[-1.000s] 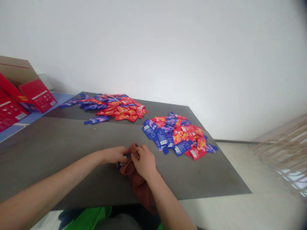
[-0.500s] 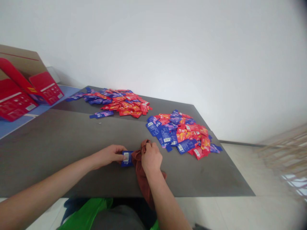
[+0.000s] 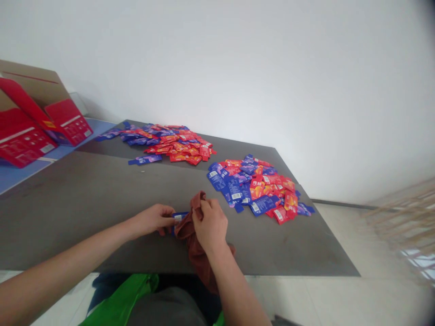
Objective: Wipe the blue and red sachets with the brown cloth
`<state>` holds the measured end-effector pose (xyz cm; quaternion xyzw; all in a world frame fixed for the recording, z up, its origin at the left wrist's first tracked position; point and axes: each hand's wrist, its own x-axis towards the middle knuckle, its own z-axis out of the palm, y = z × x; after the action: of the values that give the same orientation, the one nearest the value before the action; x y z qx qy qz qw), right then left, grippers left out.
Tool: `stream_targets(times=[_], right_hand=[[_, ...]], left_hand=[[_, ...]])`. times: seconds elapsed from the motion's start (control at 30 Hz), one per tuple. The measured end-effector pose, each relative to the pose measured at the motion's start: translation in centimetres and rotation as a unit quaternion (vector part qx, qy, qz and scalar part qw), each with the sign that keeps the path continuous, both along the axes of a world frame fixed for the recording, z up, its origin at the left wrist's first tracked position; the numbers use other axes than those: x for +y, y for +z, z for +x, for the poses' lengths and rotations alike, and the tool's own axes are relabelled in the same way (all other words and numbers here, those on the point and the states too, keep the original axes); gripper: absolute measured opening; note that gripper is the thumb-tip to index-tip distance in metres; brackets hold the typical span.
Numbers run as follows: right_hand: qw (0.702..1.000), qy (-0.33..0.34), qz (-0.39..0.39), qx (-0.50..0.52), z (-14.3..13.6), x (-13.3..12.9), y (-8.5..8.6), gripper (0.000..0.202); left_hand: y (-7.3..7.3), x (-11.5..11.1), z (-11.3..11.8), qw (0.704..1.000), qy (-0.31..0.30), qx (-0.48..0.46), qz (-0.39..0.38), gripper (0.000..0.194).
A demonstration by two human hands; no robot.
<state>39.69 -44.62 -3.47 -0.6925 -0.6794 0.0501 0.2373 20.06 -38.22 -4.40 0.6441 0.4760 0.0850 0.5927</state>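
My left hand (image 3: 158, 219) pinches the left end of a blue sachet (image 3: 178, 217) just above the grey table (image 3: 102, 190). In my right hand (image 3: 211, 222) is a bunched brown cloth (image 3: 197, 246), and its front part lies over the sachet, hiding most of it. The cloth's lower end hangs past the table's near edge beneath my right forearm. To the right of my right hand lies a heap of red and blue sachets (image 3: 258, 188).
Farther back on the left spreads another heap of red and blue sachets (image 3: 173, 142), with a single blue sachet (image 3: 145, 159) in front of it. Open red cardboard boxes (image 3: 68, 120) stand on a blue surface at the left. A white wall (image 3: 238, 68) rises behind the table.
My right hand has shifted slightly left with the brown cloth, which now covers more of the blue sachet. My left hand keeps its pinch in nearly the same place.
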Motion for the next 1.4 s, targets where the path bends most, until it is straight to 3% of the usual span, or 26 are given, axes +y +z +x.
stream_targets(times=[0.07,0.13,0.23,0.37,0.53,0.67,0.8,1.03,1.23,1.4], right_hand=[[0.996,0.086,0.006,-0.007,-1.4,-0.8,0.3,0.010],[0.991,0.131,-0.011,-0.024,-2.2,-1.1,0.2,0.009],[0.995,0.067,-0.044,-0.052,-0.9,-0.5,-0.5,0.007],[0.995,-0.015,-0.081,-0.048,2.8,0.8,-1.2,0.008],[0.994,-0.009,-0.104,0.011,5.0,1.1,-0.3,0.008],[0.998,0.032,-0.026,-0.038,3.2,0.8,0.8,0.009],[0.990,0.116,-0.051,-0.066,1.4,1.2,0.3,0.010],[0.994,0.067,-0.091,0.005,3.7,0.9,-1.4,0.007],[0.995,0.048,-0.089,-0.005,3.2,0.4,-1.4,0.006],[0.990,-0.003,-0.132,-0.048,7.4,0.7,-0.2,0.006]], left_hand=[[-0.2,-0.1,0.0,1.000,-0.001,-0.015,0.004,0.030],[-0.3,-0.3,0.0,1.000,0.005,-0.015,0.020,0.024],[-0.3,-0.5,0.4,0.998,0.011,0.020,0.058,0.027],[-0.3,-0.6,1.3,0.994,0.007,0.066,0.083,0.039],[-0.3,-1.0,1.6,0.990,0.024,0.094,0.105,0.039],[-0.3,-1.5,1.5,0.981,0.035,0.100,0.162,0.038],[-0.3,-1.6,1.9,0.965,0.024,0.122,0.230,0.034],[-0.9,-1.4,4.5,0.923,-0.013,0.190,0.334,0.031],[-1.1,-1.6,5.5,0.904,-0.032,0.220,0.365,0.028],[-1.3,-1.8,5.4,0.893,-0.053,0.225,0.386,0.031]])
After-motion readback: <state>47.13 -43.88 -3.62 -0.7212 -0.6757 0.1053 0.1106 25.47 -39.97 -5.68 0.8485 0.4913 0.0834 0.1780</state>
